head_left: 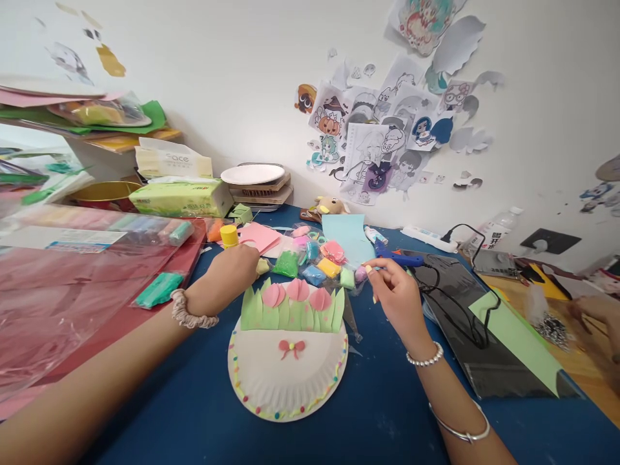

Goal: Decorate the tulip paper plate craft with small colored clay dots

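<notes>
My left hand (236,268) reaches over the table with its fingers curled downward, mostly hidden behind its back. A small pale yellow clay packet (263,266) lies at its fingertips; whether it is gripped is unclear. At the right of the pile, the bent fingers of my right hand (394,287) pinch the edge of a purple clay packet (361,274). Between the hands are packets of green (287,263), orange-yellow (329,267) and blue clay (314,276). Nearer me lies a decorated paper plate (271,361) with paper grass (290,318), pink tulips (297,290) and a red bow (291,349).
A yellow-capped glue stick (229,236) stands beyond my left hand. Blue paper (345,236) and a blue glue gun (400,258) with a black cord are at the back right. A red, plastic-covered folder (97,323) fills the left. Another person's hand (600,316) shows far right.
</notes>
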The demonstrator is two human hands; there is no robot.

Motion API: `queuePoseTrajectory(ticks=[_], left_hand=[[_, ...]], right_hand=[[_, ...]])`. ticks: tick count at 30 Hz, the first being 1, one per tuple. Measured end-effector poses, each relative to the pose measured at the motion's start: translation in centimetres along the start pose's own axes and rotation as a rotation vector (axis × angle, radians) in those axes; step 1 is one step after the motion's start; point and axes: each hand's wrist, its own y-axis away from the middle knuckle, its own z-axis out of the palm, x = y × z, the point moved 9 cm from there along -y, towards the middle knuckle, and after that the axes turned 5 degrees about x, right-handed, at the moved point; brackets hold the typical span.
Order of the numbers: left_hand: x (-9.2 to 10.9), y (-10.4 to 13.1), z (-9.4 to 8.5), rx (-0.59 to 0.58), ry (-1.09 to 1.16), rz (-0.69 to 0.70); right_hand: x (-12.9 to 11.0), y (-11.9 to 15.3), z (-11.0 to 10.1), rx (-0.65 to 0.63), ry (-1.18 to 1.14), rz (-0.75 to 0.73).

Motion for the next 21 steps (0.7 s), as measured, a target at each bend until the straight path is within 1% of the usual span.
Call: queuePoseTrajectory(ticks=[3,6,9,11,12,14,15,17,21], left_hand=[[0.4,0.0,-1.0,0.057,0.044,0.029],[1.0,0.5,-2.9,0.131,0.1,0.059],[2.4,1.8,-4.9,0.22,0.167,0.108],[3.9,3.2,-5.7,0.281,0.227,0.188],[4.9,4.3,-6.7,0.39,0.292,0.277],[6.4,6.5,-7.8,0.547,0.361,0.422],[6.9,7.3,-7.9,0.586,0.376,0.473],[7.3,8.4,-8.1,0.638,0.39,0.523],[7.2,8.7,-8.2,0.645,0.437,0.556]], right_hand=[[0.0,0.0,0.0,0.004,-0.001,-0.002],[0.1,-0.1,0.0,-0.001,-0.004,-0.001],[0.1,0.0,0.7,-0.048,-0.04,-0.001],[-0.2,0.5,1.8,-0.117,-0.109,-0.002],[-0.5,0.9,2.6,-0.176,-0.151,-0.003],[-1.3,2.1,4.5,-0.311,-0.236,-0.006],[-1.8,2.7,5.2,-0.362,-0.257,-0.009],[-2.4,3.7,6.2,-0.421,-0.274,-0.002],[-3.2,4.6,6.9,-0.466,-0.325,0.015]])
